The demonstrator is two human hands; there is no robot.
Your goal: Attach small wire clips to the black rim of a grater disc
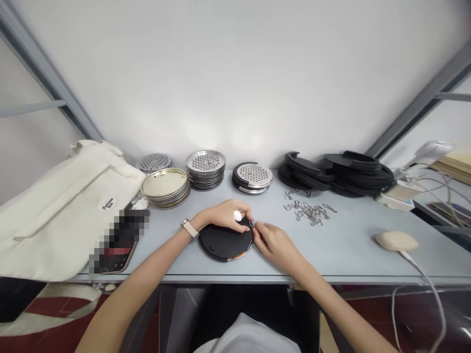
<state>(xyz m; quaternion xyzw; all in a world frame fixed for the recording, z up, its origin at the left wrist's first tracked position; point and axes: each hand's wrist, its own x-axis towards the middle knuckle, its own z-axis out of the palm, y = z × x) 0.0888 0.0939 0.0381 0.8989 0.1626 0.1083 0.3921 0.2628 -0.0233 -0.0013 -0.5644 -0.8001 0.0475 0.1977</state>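
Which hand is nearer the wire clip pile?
Right: the right hand is left of the wire clip pile; the left hand is farther left, at the black disc.

It's black right across the disc (pixel 225 243), with a flash of orange at its edge and silver on the little clip (pixel 252 224)! Pale grey-blue for the table (pixel 353 250), gold on the lids (pixel 164 183), dotted silver on the graters (pixel 206 162), cream on the bag (pixel 77 211), deep red on the floor (pixel 55 309).
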